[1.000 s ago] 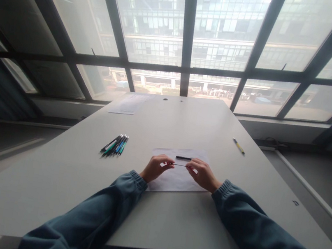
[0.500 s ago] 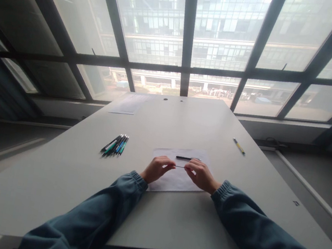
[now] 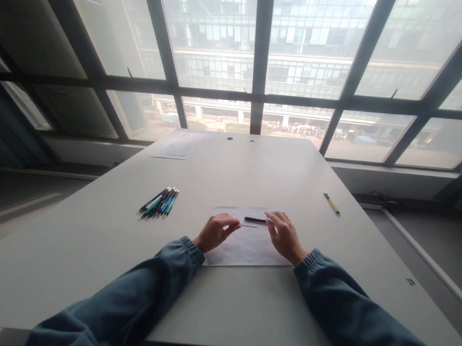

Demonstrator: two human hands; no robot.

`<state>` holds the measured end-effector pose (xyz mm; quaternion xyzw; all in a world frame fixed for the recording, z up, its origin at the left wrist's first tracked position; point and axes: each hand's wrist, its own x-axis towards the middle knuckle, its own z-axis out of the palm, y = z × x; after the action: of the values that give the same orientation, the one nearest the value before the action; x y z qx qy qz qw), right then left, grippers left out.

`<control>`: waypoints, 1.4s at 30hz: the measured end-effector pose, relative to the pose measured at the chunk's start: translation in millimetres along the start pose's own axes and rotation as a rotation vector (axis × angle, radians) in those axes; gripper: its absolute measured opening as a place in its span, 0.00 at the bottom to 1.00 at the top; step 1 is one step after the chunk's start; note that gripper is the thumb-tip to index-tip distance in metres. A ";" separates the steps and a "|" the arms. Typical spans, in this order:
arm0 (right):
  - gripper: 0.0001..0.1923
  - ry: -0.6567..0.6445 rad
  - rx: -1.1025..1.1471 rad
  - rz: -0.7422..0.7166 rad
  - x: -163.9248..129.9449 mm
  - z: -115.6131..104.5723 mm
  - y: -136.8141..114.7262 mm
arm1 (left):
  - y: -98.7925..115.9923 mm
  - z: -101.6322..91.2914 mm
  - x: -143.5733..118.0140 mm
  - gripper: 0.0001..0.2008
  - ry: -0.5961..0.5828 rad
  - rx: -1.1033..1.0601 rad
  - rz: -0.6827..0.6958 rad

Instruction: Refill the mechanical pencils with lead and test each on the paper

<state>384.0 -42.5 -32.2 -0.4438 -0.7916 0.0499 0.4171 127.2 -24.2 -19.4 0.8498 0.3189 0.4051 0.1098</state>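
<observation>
My left hand (image 3: 214, 232) pinches the left end of a thin dark pen refill (image 3: 249, 226), which sticks out to the right just above a white sheet of paper (image 3: 246, 247). My right hand (image 3: 285, 237) has its fingers stretched forward. Its fingertips are at the right end of a black pen barrel (image 3: 255, 220) that lies on the far part of the sheet. The right hand is off the refill. Both arms wear blue-grey sleeves.
A bunch of several pens (image 3: 160, 202) lies on the grey table (image 3: 237, 307) to the left. A yellow pen (image 3: 332, 203) lies far right. More paper (image 3: 178, 145) sits at the far left corner. Large windows stand behind.
My right hand let go of the refill's right end and moved forward to the black pen barrel. The left hand kept hold of the refill and shifted slightly.
</observation>
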 end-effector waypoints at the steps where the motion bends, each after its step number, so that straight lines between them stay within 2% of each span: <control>1: 0.15 -0.029 -0.041 0.010 -0.6 1.7 4.0 | -1.4 -0.3 0.1 0.10 0.009 -0.001 -0.008; 6: 0.10 -0.181 -0.170 0.069 -4.0 7.9 16.6 | -7.5 -2.5 0.3 0.10 0.036 0.000 -0.037; 9: 0.06 -0.187 -0.179 0.088 -4.0 7.5 16.9 | -8.8 -3.6 0.1 0.09 0.048 0.010 -0.064; 14: 0.08 -0.199 -0.181 0.107 -2.3 7.2 15.1 | -8.0 -4.5 0.3 0.09 0.055 0.010 -0.085; 18: 0.05 -0.217 -0.209 0.106 -2.5 9.1 15.9 | -7.8 -4.5 1.0 0.10 0.070 0.018 -0.097; 21: 0.05 -0.174 -0.212 0.100 -3.5 10.3 17.6 | -8.2 -4.6 1.4 0.11 0.124 0.016 -0.150; 26: 0.06 -0.023 -0.100 0.130 -4.7 9.1 21.0 | -11.5 -6.1 0.3 0.13 0.235 0.007 -0.233; 32: 0.08 0.034 -0.013 0.153 -5.7 5.2 24.0 | -17.5 -6.0 -2.0 0.12 0.204 0.050 -0.217; 42: 0.08 0.022 -0.008 0.137 -5.0 1.9 19.4 | -18.7 -4.8 -2.3 0.11 0.186 0.036 -0.208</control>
<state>396.9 -34.0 -45.2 -0.4991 -0.7548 0.0704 0.4199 114.1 -11.5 -26.0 0.7726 0.4214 0.4630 0.1060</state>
